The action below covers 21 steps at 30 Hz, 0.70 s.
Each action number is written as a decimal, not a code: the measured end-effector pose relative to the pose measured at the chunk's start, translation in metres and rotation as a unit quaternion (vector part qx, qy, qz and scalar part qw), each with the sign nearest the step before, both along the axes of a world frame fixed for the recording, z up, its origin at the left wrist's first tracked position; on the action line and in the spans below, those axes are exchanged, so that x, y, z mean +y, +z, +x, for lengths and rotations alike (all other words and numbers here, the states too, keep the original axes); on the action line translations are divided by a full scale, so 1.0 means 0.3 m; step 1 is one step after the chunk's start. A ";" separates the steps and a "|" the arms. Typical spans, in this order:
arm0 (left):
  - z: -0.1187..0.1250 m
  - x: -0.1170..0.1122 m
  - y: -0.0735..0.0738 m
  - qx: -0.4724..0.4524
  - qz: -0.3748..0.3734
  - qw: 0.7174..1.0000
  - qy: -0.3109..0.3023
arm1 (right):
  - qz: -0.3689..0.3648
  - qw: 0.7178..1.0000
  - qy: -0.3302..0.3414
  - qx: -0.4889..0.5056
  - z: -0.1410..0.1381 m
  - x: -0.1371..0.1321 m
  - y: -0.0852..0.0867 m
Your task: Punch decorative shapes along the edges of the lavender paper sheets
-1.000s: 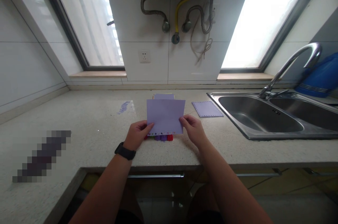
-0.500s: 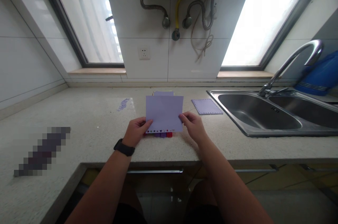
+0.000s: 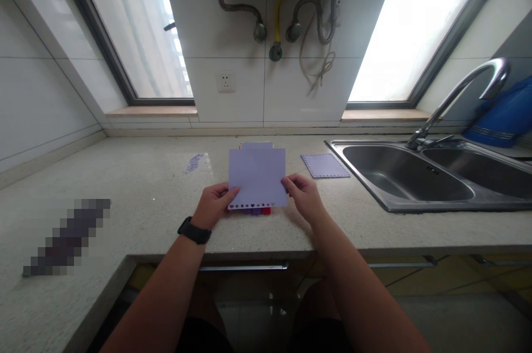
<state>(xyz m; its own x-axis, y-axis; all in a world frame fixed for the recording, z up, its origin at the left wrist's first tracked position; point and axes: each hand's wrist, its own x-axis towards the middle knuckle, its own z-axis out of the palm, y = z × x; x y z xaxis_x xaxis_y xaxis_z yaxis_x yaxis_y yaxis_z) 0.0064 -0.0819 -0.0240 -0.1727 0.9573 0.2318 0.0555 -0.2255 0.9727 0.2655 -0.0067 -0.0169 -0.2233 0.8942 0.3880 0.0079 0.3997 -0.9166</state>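
A sheet of lilac paper [image 3: 257, 175] is held up between my two hands, tilted toward me. A row of small cut-out shapes, hearts and stars among them, runs along its bottom edge. My left hand [image 3: 214, 203] pinches the lower left side, thumb in front. At the right side my right hand [image 3: 302, 195] pinches the edge between thumb and fingers. Behind the sheet, red and purple blocks [image 3: 266, 211] show just below it, mostly hidden. More lilac paper [image 3: 256, 145] peeks out above its top edge.
Lilac sheets with a punched border [image 3: 325, 165] lie to the right, beside the steel sink [image 3: 390, 210]. Small purple scraps [image 3: 194, 163] lie on the counter [image 3: 158, 214] to the left. A blurred-out dark object [image 3: 68, 236] rests at far left.
The sheet tilts slightly, and the row of cut-outs along its bottom shows more clearly. Both hands keep their hold. The camera view has shifted a little.
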 end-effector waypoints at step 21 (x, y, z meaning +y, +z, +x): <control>0.001 -0.015 -0.014 -0.053 -0.050 0.992 -0.103 | -0.005 1.000 0.012 0.028 -0.003 -0.007 0.002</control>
<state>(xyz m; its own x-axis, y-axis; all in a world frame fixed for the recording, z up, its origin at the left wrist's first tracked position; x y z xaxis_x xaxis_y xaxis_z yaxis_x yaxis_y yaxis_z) 0.0066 -0.0864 -0.0283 0.0116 0.9920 0.1258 -0.0852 -0.1244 0.9886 0.2647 -0.0086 -0.0163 -0.2225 0.8931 0.3911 -0.0523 0.3896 -0.9195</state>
